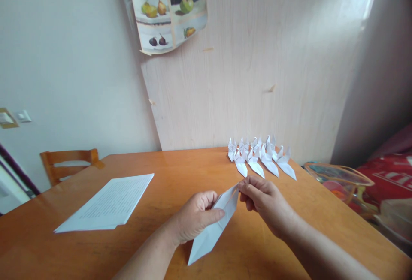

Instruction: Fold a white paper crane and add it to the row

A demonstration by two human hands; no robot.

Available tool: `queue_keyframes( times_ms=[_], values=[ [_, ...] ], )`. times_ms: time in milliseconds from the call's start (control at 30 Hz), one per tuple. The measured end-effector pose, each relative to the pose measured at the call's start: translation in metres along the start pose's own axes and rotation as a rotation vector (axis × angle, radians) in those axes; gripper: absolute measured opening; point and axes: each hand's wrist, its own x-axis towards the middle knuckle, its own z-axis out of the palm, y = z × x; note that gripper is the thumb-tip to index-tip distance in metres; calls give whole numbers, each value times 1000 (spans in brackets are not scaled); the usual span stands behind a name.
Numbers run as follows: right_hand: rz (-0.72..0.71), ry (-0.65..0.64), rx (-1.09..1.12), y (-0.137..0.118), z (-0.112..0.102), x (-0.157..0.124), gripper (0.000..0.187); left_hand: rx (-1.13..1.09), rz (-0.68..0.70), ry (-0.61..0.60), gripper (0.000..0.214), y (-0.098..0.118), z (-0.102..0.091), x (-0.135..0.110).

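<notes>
A folded white paper piece (pixel 212 228), long and pointed, is held just above the wooden table (pixel 154 164). My left hand (pixel 195 218) is closed on its middle, thumb on top. My right hand (pixel 264 200) pinches its upper tip with thumb and fingers. Behind the hands, near the table's far edge, several finished white paper cranes (pixel 260 158) lie in a row.
A stack of printed sheets (pixel 111 205) lies at the left of the table. A wooden chair back (pixel 69 164) stands beyond the left edge. A glass bowl (pixel 337 181) sits off the right edge. A wood panel with a fruit picture (pixel 170 18) leans behind.
</notes>
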Motion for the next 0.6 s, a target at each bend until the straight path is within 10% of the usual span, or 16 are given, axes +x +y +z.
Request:
queue_keyframes(
  times_ms=[600],
  values=[
    [12,-92,71,4,4,-1,37,-122,-5,10,22,2,5,2]
  ],
)
